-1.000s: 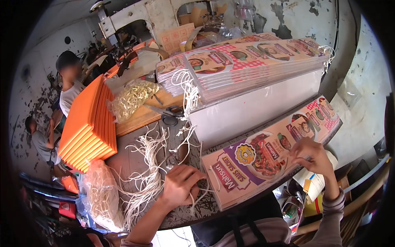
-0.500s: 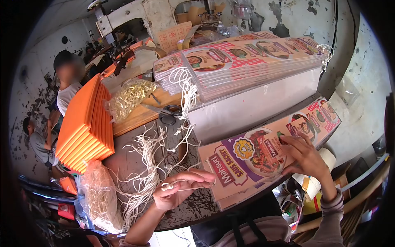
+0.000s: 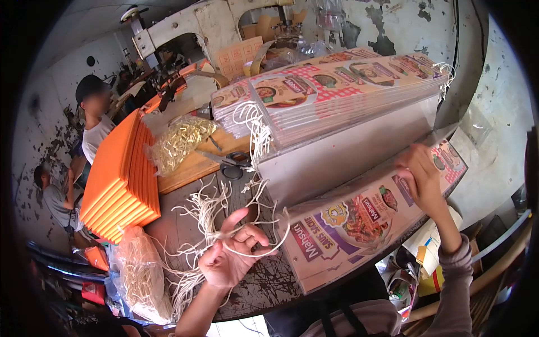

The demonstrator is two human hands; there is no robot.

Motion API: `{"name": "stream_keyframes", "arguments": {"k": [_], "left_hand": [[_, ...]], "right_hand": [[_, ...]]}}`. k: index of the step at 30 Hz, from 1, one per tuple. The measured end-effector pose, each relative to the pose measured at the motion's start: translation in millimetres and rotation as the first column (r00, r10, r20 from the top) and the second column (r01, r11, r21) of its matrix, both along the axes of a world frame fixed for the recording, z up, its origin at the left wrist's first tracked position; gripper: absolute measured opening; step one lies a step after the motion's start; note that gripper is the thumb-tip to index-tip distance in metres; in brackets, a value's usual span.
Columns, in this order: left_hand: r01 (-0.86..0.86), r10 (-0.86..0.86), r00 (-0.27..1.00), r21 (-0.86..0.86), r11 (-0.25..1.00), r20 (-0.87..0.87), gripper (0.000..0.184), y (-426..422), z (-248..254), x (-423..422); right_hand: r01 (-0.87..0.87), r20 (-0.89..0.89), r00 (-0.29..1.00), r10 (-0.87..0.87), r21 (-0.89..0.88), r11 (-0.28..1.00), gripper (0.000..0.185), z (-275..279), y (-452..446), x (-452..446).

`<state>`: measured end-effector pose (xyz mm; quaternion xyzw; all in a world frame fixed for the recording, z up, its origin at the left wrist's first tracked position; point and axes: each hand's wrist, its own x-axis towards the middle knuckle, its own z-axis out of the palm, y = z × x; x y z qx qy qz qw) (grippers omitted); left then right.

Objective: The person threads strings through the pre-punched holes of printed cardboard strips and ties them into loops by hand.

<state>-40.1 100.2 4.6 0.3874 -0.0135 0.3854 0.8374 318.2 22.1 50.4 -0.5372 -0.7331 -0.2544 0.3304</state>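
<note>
A printed food-sauce panel lies on the table in front of me, with a small hole near its left corner. Over its back part runs a raised clear plastic sheet, hazy with glare. My right hand is closed at that sheet, above the panel's right half; its fingertips are partly hidden. Palm up, my left hand is left of the panel, its fingers curled around a white string that loops toward the panel's left edge. Beneath and behind this hand lies a bundle of white strings.
Behind the panel, a white box-like block bears stacked printed panels with strings. Black scissors, a bag of brass-coloured pieces, orange folded stacks and a bag of strings are leftward. Two people are at far left.
My left hand has drawn back from the panel's left corner, and the string now forms a wide loop. My right hand has moved from the panel's surface toward its back edge, and the plastic has risen.
</note>
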Motion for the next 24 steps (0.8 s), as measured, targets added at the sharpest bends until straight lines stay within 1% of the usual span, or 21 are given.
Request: {"name": "stream_keyframes", "arguments": {"k": [1,2,3,4,6,7,8,9,10,12,13,15,16,18,20,22,23,24], "left_hand": [[-0.052,0.058,0.993,0.061,0.997,-0.101,0.059,3.6,-1.1,0.3],[-0.099,0.122,0.973,0.126,0.987,-0.195,0.061,6.6,-1.9,0.8],[-0.162,0.177,0.951,0.078,0.984,-0.253,0.063,4.5,-1.6,3.8],[-0.164,0.179,0.951,0.08,0.983,-0.252,0.063,4.9,-2.6,4.9],[-0.286,0.246,0.867,-0.03,0.958,-0.433,0.061,6.4,-4.9,6.3],[-0.335,0.282,0.816,-0.016,0.942,-0.504,0.061,6.6,-6.2,6.6],[-0.336,0.28,0.814,-0.018,0.942,-0.508,0.061,7.3,-5.9,6.8],[-0.332,0.265,0.783,-0.019,0.943,-0.563,0.06,7.6,-4.7,6.6],[-0.329,0.247,0.747,-0.021,0.944,-0.617,0.06,7.5,-3.7,6.5],[-0.336,0.241,0.75,-0.04,0.941,-0.615,0.058,5.1,-2.8,7.5],[-0.322,0.227,0.731,-0.032,0.946,-0.643,0.058,3.7,-1.4,7.9],[-0.321,0.232,0.68,0.002,0.947,-0.696,0.055,0.6,0.1,10.7],[-0.323,0.231,0.678,-0.001,0.946,-0.698,0.055,0.6,-1.1,10.0],[-0.334,0.311,0.624,0.116,0.936,-0.717,0.057,1.5,-2.9,7.8],[-0.329,0.307,0.627,0.114,0.937,-0.716,0.057,2.3,2.6,8.7],[-0.193,0.386,0.522,0.335,0.922,-0.761,0.051,2.8,2.4,9.4],[-0.17,0.508,0.445,0.488,0.856,-0.738,0.042,-0.4,3.9,10.3],[-0.038,0.842,0.22,0.858,0.513,-0.493,0.039,-6.9,0.6,16.1]], "right_hand": [[-0.047,-0.022,0.999,0.047,-0.001,0.999,0.013,1.0,12.9,3.2],[-0.047,-0.021,0.999,0.047,0.005,0.999,0.013,3.6,23.4,3.8],[-0.079,-0.112,0.991,0.072,-0.059,0.995,0.013,6.5,33.2,3.7],[-0.116,-0.203,0.975,0.09,-0.123,0.986,0.012,8.2,42.4,5.9],[-0.141,-0.212,0.971,0.108,-0.147,0.979,0.011,6.9,60.5,12.6],[-0.177,-0.234,0.96,0.152,-0.09,0.98,0.012,5.5,69.1,12.3],[-0.212,-0.255,0.947,0.197,-0.032,0.977,0.013,4.7,75.8,10.5],[-0.215,-0.223,0.951,0.214,0.02,0.976,0.015,7.0,79.8,5.9],[-0.216,-0.228,0.95,0.214,0.016,0.976,0.015,4.4,82.7,7.2],[-0.177,-0.147,0.973,0.178,0.026,0.984,0.016,-3.2,87.7,8.0],[-0.179,-0.155,0.971,0.179,0.019,0.984,0.016,-4.2,88.0,6.6],[-0.066,0.008,0.998,0.066,0.078,0.995,0.016,-1.4,85.9,2.5],[-0.069,0.006,0.998,0.068,0.075,0.995,0.016,-2.9,87.1,2.4],[-0.103,-0.084,0.991,0.107,0.048,0.993,0.018,-4.3,88.2,2.4],[-0.08,-0.073,0.994,0.084,0.059,0.995,0.02,-3.5,84.7,-0.6],[-0.06,-0.067,0.996,0.065,0.072,0.996,0.022,-4.1,76.3,-8.4],[-0.03,-0.039,0.999,0.033,0.074,0.997,0.024,-4.1,66.4,-15.4],[-0.003,-0.009,1.0,0.004,0.078,0.997,0.027,-3.2,55.4,-22.4]]}}
